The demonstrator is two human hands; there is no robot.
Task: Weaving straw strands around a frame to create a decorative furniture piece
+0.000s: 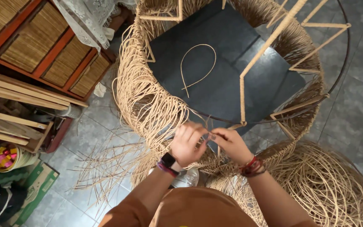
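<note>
Shirt [198, 208]: orange-brown cloth is filling the bottom edge right under my view, with both forearms reaching forward from it.
Left hand [186, 143]: I am seeing it curling its fingers and pinching thin rattan strands [206, 133] at the near rim of the frame; a dark watch [167, 160] is sitting on its wrist.
Right hand [231, 144]: it is meeting the left one, fingertips touching, closing on the same strands; red cord bracelets [253, 167] are wrapping its wrist.
Rattan strands: they are lying between the two hands, just at the near edge of the frame.
Round woven frame [148, 101]: it is standing on the floor ahead of me, loose pale fibres hanging from its wall, wrapped struts rising on the far side.
Dark panel [227, 67]: it is lying inside the frame, carrying one looped strand [196, 67].
Coil of rattan [324, 185]: it is resting on the floor beside my right arm.
Wooden cabinet [47, 46]: it is standing well apart on the left.
</note>
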